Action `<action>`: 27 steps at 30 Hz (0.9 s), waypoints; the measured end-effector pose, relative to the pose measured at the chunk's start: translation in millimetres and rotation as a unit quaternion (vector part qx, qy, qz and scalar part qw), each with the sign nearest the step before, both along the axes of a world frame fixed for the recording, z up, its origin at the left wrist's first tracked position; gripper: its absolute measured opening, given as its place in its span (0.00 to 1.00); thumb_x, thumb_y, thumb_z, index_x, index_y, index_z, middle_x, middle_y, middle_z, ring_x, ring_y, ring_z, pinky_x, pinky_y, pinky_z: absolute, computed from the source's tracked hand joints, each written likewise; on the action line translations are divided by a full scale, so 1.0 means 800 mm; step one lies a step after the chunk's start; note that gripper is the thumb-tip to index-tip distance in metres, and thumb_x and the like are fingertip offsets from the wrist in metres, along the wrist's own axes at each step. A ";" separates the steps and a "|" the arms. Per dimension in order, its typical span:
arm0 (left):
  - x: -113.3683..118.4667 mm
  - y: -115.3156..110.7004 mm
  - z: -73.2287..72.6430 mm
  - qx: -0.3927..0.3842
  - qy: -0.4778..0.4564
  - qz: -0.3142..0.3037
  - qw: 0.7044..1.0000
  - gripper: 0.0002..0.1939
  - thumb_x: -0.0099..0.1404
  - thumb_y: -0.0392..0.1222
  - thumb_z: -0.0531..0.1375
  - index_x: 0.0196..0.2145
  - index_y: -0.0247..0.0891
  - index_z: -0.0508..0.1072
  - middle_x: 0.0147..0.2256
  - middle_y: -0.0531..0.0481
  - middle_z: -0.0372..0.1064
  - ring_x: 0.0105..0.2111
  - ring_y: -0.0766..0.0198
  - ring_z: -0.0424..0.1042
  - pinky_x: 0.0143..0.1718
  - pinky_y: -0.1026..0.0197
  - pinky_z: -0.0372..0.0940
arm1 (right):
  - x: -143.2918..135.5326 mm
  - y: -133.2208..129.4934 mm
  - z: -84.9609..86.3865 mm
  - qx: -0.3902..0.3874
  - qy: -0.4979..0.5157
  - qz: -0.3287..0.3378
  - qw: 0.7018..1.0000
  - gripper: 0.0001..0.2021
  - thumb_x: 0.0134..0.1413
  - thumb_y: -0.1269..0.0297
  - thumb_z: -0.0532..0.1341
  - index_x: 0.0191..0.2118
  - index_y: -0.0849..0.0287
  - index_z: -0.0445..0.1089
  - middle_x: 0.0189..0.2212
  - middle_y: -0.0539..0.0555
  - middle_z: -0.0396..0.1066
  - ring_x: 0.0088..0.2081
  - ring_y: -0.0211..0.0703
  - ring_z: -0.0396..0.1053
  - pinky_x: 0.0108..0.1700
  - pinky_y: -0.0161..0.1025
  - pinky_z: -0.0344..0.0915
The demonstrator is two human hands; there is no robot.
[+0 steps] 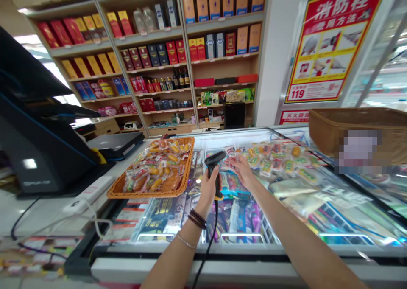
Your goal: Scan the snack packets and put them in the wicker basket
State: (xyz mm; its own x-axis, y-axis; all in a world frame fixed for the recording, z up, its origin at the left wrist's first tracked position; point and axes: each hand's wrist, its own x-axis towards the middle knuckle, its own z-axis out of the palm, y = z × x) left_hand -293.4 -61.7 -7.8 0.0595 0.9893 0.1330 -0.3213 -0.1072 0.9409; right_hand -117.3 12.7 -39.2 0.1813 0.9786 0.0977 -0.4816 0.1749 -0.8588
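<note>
My left hand (pixel 208 187) is wrapped round the grip of a black handheld barcode scanner (pixel 215 158), whose cable (pixel 213 234) runs down toward me. The scanner's head points right, toward my right hand (pixel 241 169). Pinched in the right fingers is a small clear-wrapped snack pack (pixel 230 152), just off the scanner's nose; its contents are too small to make out. Both hands are above a glass-topped freezer. To the left, an orange wicker basket (pixel 183 183) holds several wrapped snacks (pixel 155 170). More wrapped snacks (pixel 275 157) lie in a pile on the right.
The chest freezer (pixel 159 268) spans the front, with bagged goods under its glass. A brown basket (pixel 324 125) stands at right. At left are a dark checkout machine (pixel 41 153), a flat scale (pixel 116 144) and a white power strip (pixel 92 191). Shelves of boxes (pixel 152 55) line the back.
</note>
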 end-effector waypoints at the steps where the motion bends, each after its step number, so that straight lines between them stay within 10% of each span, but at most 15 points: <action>1: -0.001 -0.001 -0.001 0.003 -0.002 0.001 1.000 0.38 0.57 0.80 0.79 0.33 0.44 0.71 0.23 0.58 0.68 0.19 0.67 0.65 0.22 0.63 0.59 | -0.001 0.002 -0.002 -0.003 0.000 -0.007 1.000 0.29 0.31 0.59 0.90 0.38 0.48 0.76 0.36 0.48 0.85 0.47 0.58 0.90 0.54 0.54 0.87; 27: 0.014 -0.008 -0.015 0.038 0.053 -0.030 0.997 0.34 0.63 0.78 0.75 0.35 0.44 0.74 0.23 0.56 0.69 0.18 0.68 0.63 0.19 0.63 0.57 | 0.007 -0.010 0.012 0.004 -0.034 -0.011 0.999 0.25 0.28 0.59 0.83 0.33 0.50 0.72 0.29 0.44 0.80 0.35 0.43 0.76 0.46 0.43 0.77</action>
